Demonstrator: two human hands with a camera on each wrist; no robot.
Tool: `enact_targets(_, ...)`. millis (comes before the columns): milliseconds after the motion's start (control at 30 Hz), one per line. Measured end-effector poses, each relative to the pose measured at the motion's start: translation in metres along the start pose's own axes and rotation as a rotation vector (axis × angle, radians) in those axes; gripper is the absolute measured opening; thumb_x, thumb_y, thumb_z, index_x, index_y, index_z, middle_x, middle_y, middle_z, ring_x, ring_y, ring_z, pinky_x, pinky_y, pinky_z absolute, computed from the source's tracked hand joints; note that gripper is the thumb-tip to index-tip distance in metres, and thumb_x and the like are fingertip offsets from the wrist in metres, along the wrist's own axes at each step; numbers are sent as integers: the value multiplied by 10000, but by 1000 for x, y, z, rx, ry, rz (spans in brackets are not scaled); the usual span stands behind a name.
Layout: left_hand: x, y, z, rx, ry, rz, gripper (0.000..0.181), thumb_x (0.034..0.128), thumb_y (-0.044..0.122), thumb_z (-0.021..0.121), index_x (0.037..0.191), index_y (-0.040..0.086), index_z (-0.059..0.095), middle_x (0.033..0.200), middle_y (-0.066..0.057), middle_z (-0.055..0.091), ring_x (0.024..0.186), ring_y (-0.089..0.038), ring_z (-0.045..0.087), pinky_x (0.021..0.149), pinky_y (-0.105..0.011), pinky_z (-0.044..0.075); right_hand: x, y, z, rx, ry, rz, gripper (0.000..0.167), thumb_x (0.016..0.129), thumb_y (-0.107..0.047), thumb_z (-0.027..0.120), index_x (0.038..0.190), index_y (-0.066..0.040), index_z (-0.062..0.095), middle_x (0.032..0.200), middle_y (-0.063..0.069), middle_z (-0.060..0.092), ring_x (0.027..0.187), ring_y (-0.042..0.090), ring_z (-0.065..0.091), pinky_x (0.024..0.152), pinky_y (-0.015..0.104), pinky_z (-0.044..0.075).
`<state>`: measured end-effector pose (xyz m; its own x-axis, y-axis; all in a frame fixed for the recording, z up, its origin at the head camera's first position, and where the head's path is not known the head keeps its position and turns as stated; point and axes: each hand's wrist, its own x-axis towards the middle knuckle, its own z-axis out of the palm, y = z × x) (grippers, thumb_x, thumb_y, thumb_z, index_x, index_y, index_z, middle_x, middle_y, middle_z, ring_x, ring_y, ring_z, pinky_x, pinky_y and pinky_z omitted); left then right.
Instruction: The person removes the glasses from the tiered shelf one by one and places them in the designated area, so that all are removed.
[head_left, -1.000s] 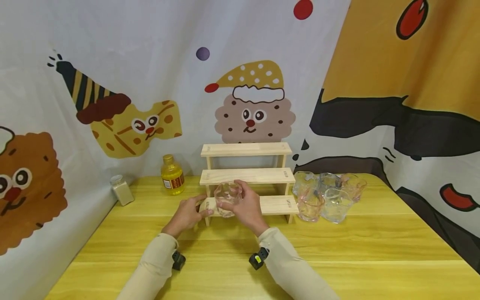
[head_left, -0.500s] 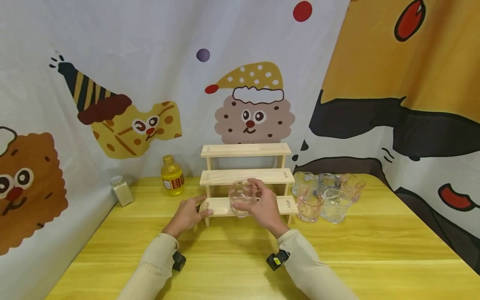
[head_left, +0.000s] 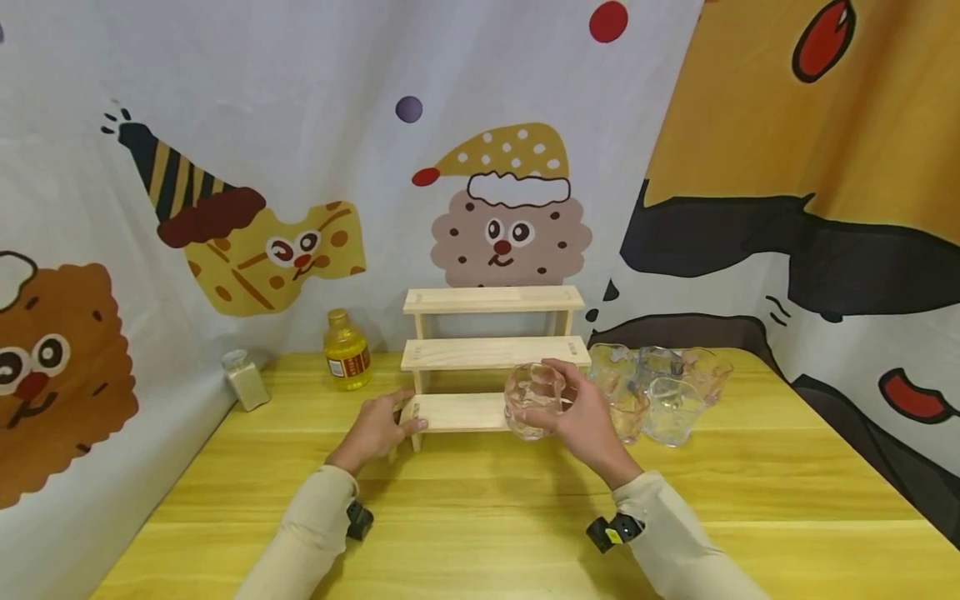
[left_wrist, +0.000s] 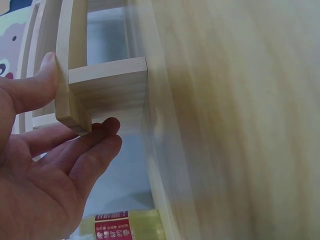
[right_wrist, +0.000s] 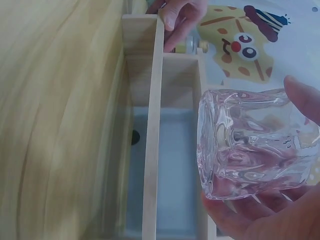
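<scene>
My right hand [head_left: 588,421] grips a clear, pink-tinted drinking glass [head_left: 528,402] in front of the right part of a three-step wooden display rack [head_left: 459,411]. In the right wrist view the glass [right_wrist: 255,145] shows its thick base, held apart from the bottom step, with fingers and thumb curled round its side. At the rack's left end my left hand [head_left: 375,431] holds the bottom step. The left wrist view shows the left thumb [left_wrist: 40,87] on the upper face of the board and the other fingers bent beneath its end. No glass stands on the steps.
Several wavy drinking glasses [head_left: 672,412], clear and tinted, cluster right of the rack. Left of it stand a yellow oil bottle [head_left: 347,354] and a small pale-filled jar [head_left: 246,382]. A printed curtain [head_left: 300,100] hangs close behind the table [head_left: 465,517].
My right hand has carried the glass rightward along the bottom step, from its left part to its right part. My left hand stays at the rack's left end.
</scene>
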<state>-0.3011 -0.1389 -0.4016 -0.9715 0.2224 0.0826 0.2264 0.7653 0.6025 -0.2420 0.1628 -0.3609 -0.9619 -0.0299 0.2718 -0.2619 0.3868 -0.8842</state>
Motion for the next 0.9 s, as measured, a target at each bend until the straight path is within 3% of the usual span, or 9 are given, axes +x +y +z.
enact_targets(200,1,-1,-1,4,1,-4,601,938,274,722,1451,34,522,1381,-276,598,1284,-410,578,1047,-544,496,-8,3,-21,-24,-14,-1,825,787,-239,873,1488,-124,453,1375,145,610,1193,347,653,897,415,593)
enact_targets(533,-1,1,-1,-25,-24,-23,600,942,265,717,1456,31,513,1397,-276,585,1298,-410,565,1040,-543,501,-24,10,-59,-92,-10,-7,810,810,-254,856,1500,-135,449,1341,141,607,1155,355,662,807,300,585)
enact_targets(667,-1,0,-1,-23,-18,-28,604,944,269,714,1460,30,510,1397,-272,587,1295,-406,569,1039,-540,503,-28,13,-75,-130,-17,-4,779,836,-289,833,1500,-160,446,1324,135,632,1158,339,662,849,313,570)
enact_targets(767,-1,1,-2,-20,-14,-21,603,941,269,717,1454,24,515,1384,-272,597,1283,-399,581,1032,-534,509,-30,14,-88,-170,-15,-2,757,854,-324,814,1498,-176,445,1319,127,647,1157,283,672,868,319,564)
enact_targets(900,-2,2,-2,-16,-14,-8,599,938,265,722,1447,20,522,1374,-274,604,1274,-398,587,1028,-535,510,-35,17,-106,-192,-21,-2,765,859,-322,809,1509,-176,431,1359,131,616,1103,81,681,814,283,579)
